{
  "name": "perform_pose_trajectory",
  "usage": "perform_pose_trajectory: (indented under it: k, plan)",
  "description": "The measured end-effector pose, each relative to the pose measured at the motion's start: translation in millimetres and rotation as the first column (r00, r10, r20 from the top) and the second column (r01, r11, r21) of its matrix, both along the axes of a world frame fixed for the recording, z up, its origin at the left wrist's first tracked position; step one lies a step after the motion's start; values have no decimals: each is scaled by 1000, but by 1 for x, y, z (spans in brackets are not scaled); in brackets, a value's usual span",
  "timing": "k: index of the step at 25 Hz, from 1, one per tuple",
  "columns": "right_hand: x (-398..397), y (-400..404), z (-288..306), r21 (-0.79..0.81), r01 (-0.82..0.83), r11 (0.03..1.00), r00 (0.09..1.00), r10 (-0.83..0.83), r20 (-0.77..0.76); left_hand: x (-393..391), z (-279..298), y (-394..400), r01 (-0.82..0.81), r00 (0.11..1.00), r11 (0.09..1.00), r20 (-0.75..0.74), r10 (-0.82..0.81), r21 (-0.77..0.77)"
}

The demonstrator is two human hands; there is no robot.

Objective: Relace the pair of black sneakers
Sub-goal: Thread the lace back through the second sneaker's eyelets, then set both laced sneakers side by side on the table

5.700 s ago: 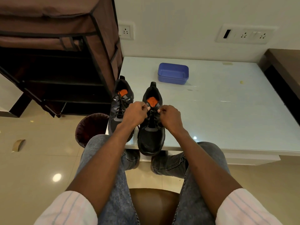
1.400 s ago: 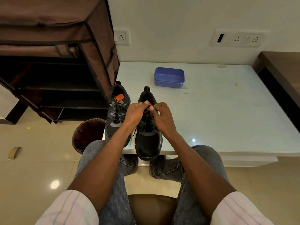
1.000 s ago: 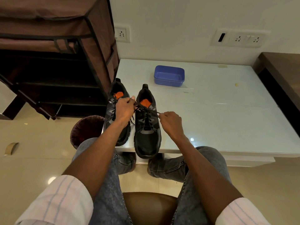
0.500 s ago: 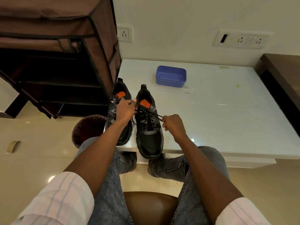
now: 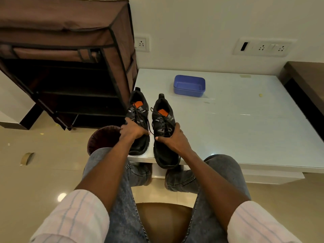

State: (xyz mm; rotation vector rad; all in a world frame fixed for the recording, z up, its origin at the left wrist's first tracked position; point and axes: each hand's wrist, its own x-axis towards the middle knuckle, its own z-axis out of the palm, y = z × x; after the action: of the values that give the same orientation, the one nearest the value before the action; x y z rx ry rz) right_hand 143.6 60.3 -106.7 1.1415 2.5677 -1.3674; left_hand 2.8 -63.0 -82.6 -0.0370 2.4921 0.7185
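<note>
Both black mesh sneakers with orange insoles show laces criss-crossed up their tongues, so the relacing looks close to finished; whether the ends are knotted cannot be told, since they are too thin and dark to follow. The pair stands side by side at the near edge of the pale glossy worktop (image 5: 245,120), toes overhanging toward the person, nearer than the blue plastic tub (image 5: 189,85).

The left hand (image 5: 133,130) lies over the left sneaker (image 5: 138,118), fingers curled down round its forefoot. The right hand (image 5: 172,139) grips the right sneaker (image 5: 164,130), thumb on the inner side, fingers wrapped over the outer side, below the laces.
</note>
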Motion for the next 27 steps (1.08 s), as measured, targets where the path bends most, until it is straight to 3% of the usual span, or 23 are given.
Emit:
perform_pose_trajectory:
  k: [6,10,18,20,22,24,27]
  plan:
    - [-7,-7,-5,-10,224,975,969,-224,-106,20,2,1,88,993,995,-80,-91,-39]
    - [-9,7,0,1,335,942,939,-333,-85,36,-3,4,164,979,986,-117,-166,-22]
    - [1,25,-3,10,196,981,981,-196,-6,35,-2,13,231,963,973,-141,-228,0]
    - [2,23,3,106,199,974,979,-202,23,30,0,16,194,979,979,-67,-191,55]
    - [1,23,17,322,247,914,969,-236,-72,19,5,20,57,998,983,23,-62,174]
    - [-11,30,33,458,271,847,959,-199,-201,10,14,27,-64,997,954,-21,73,294]
    - [-54,34,49,482,201,853,976,-133,-172,2,25,35,-100,975,910,-143,170,402]
